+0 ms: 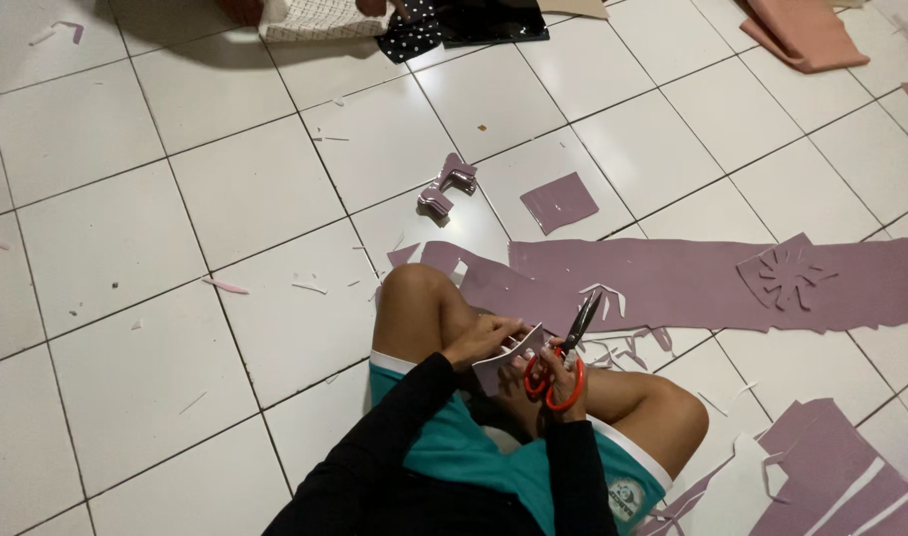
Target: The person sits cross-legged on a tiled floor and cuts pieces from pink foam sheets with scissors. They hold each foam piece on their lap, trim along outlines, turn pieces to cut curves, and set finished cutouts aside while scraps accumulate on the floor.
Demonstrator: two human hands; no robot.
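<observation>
Head view: mauve piece (501, 365) pinched in left hand (484, 340) fingers.

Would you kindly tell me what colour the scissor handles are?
Orange-red; the scissors, in the right hand, show best in the head view.

Person: sits on the floor (126, 199), near its lower edge.
Left hand (486, 337): on a small sheet piece (508, 359), above the lap.
Right hand (563, 377): just right of the piece, in the scissors (565, 357).
Long sheet strip (692, 283): on the floor behind the knees, reaching the right edge.
Square offcut (559, 201): behind the strip.
Folded scrap (447, 186): left of the square offcut.
Fabric pile (404, 20): at the upper edge.
</observation>
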